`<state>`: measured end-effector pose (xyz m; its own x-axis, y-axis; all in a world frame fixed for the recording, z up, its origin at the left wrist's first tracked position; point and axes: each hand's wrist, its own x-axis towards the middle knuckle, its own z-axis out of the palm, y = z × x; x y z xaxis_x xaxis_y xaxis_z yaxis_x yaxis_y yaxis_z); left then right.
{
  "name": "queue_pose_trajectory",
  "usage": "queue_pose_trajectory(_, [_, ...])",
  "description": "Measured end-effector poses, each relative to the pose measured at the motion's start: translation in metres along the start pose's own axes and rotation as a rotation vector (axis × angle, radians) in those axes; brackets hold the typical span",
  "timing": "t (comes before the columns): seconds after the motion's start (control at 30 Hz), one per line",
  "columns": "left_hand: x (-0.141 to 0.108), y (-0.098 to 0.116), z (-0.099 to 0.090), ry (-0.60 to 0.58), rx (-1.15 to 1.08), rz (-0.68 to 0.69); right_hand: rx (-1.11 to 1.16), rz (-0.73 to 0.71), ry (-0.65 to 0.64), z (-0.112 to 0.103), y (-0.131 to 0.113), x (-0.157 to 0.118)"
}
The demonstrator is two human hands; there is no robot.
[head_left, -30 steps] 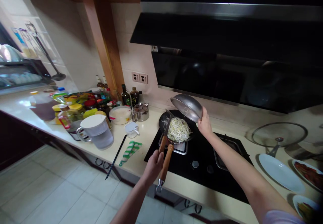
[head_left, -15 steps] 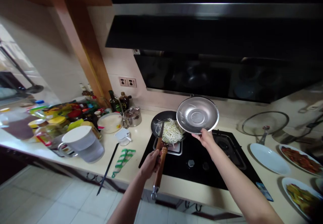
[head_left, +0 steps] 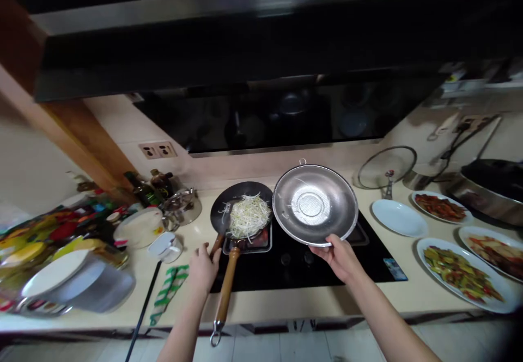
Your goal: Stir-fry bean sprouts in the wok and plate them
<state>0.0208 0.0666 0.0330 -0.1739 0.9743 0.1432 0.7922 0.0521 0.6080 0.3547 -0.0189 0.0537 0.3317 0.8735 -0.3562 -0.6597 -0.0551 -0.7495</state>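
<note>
My right hand (head_left: 337, 256) grips the near rim of a metal colander (head_left: 281, 204), tilted above the stove with its inside facing me. A few pale strands cling to its perforated bottom. On the left burner sits a black wok (head_left: 219, 205) with a heap of bean sprouts (head_left: 249, 216) in it. My left hand (head_left: 205, 267) is closed around the wooden handle of a spatula (head_left: 217, 245), whose head is hard to see at the wok's left side. The wok's own wooden handle (head_left: 226, 288) points toward me, just right of that hand.
A white pitcher (head_left: 81, 283), bottles (head_left: 143, 190) and jars crowd the left counter. Near them lie a green-checked cloth (head_left: 168, 291) and a black stick (head_left: 145, 307). Right of the stove are a white plate (head_left: 399, 218), several dishes of food and a glass lid (head_left: 378, 174).
The view has swung right. The colander has tipped further toward me and shows its perforated bottom. My left hand has shifted left of the wok handle, still on the spatula.
</note>
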Motion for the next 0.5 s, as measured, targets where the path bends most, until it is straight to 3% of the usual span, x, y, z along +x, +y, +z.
queue_pose_trajectory(0.07, [-0.003, 0.049, 0.002, 0.011, 0.039, 0.2, -0.012, -0.017, 0.008, -0.014, -0.002, -0.009])
queue_pose_trajectory(0.13, [-0.009, 0.111, 0.015, -0.07, 0.076, 0.462, -0.019, -0.029, 0.041, -0.029, -0.003, -0.015])
queue_pose_trajectory(0.2, [-0.015, 0.175, 0.039, -0.192, 0.356, 0.901, -0.004, -0.048, 0.066, -0.045, -0.005, -0.019])
queue_pose_trajectory(0.27, [-0.022, 0.228, 0.072, -0.262, 0.443, 1.027, 0.02, -0.062, 0.088, -0.062, -0.008, -0.023])
queue_pose_trajectory(0.37, [-0.035, 0.275, 0.125, -0.331, 0.551, 1.124, 0.043, -0.042, 0.14, -0.089, -0.016, -0.028])
queue_pose_trajectory(0.5, [-0.053, 0.3, 0.177, -0.39, 0.649, 1.227, 0.045, -0.029, 0.202, -0.125, -0.028, -0.029])
